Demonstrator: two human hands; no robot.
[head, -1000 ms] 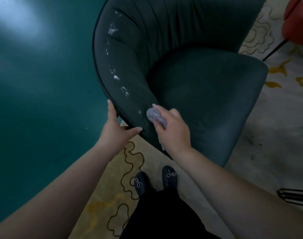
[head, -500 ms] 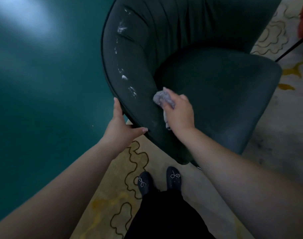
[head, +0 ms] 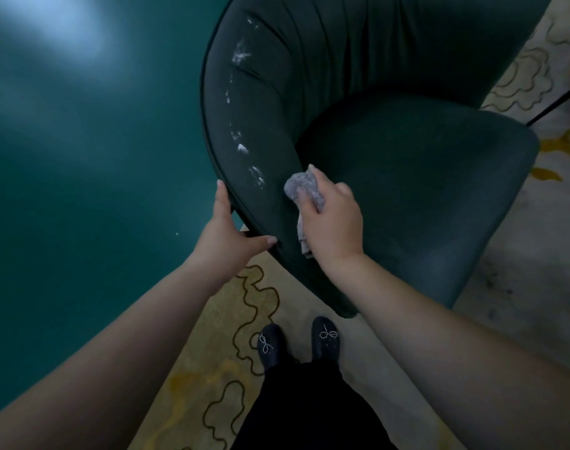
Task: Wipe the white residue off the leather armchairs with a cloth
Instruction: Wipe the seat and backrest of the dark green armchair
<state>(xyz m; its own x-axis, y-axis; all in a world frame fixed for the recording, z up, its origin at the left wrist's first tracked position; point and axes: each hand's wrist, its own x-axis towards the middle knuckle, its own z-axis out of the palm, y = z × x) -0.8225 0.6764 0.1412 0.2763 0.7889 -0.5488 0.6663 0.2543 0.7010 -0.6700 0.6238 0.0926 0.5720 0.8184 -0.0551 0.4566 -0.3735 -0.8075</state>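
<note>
Floor (head: 82, 157): dark teal, glossy; a pale patterned rug (head: 192, 378) lies under the person's feet.

Armchair (head: 407, 190): dark green, curved back and arm wrapping the seat, seen from above. One chair mostly in view; a red object at the right frame edge is too cropped to identify.

Left hand (head: 227, 237): braces the outer rim of the arm, fingers lying straight along the outside, thumb spread over the piped edge. Holds nothing else.

Right hand (head: 332, 219): fingers curled round a bunched grey cloth (head: 301, 188), pressing it onto the inner face of the arm, near the seat seam. A tail of cloth hangs below the palm.

White residue (head: 243, 147): a broken line of flecks and smears running up the inner arm, from just beside the cloth to the upper back. Largest smear sits high, near the top.

Progress, judged: early. The strip of arm below the cloth shows no flecks; all visible residue lies above it, untouched. Remaining: the whole line upward, then any other chairs, not visible here.
</note>
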